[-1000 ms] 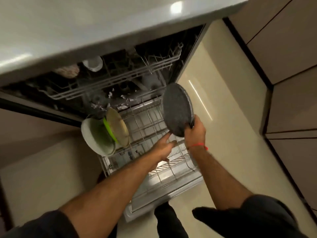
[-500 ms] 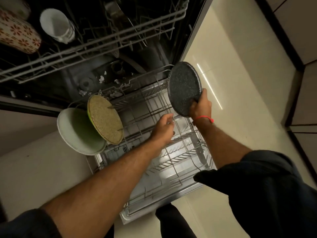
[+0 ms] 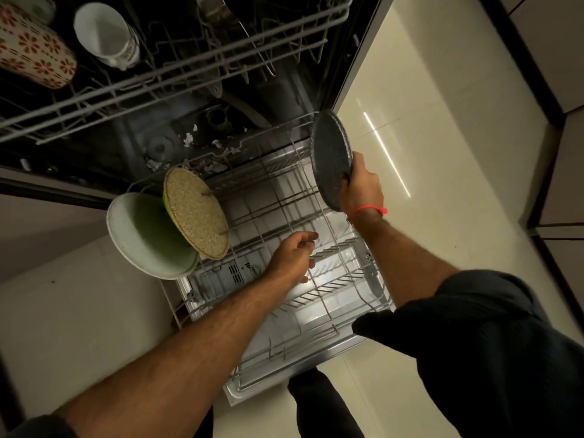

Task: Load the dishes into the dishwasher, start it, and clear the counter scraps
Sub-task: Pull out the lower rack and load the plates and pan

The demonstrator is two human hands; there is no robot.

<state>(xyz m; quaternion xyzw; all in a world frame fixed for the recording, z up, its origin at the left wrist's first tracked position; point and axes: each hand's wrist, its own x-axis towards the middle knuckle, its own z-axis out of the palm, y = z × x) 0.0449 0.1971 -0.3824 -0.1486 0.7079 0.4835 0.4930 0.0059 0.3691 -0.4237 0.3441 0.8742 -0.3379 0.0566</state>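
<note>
Holding a dark speckled plate (image 3: pixel 330 159) on edge in my right hand (image 3: pixel 363 184), fingers curled round its lower rim, I keep it above the right side of the lower rack (image 3: pixel 284 216), just clear of the wires. My left hand (image 3: pixel 292 259) hangs over the middle of that rack with fingers loosely curled and gripping nothing; whether the fingertips touch the tines I cannot tell. The lower rack is pulled out over the open door (image 3: pixel 284 371) of the dishwasher (image 3: pixel 354 58). At the rack's left edge stand two dishes on edge: a pale green plate (image 3: pixel 142 235) outermost and, just beside it toward the centre, a tan speckled plate (image 3: pixel 196 213) with a green rim, leaning against it. The upper rack (image 3: pixel 177 74) carries a floral mug (image 3: pixel 31 52) at its left end and a white cup (image 3: pixel 104 36) beside it, both lying on their sides. Pale scraps (image 3: pixel 189 139) lie on the tub floor behind the lower rack. A red band (image 3: pixel 368 211) circles my right wrist.
</note>
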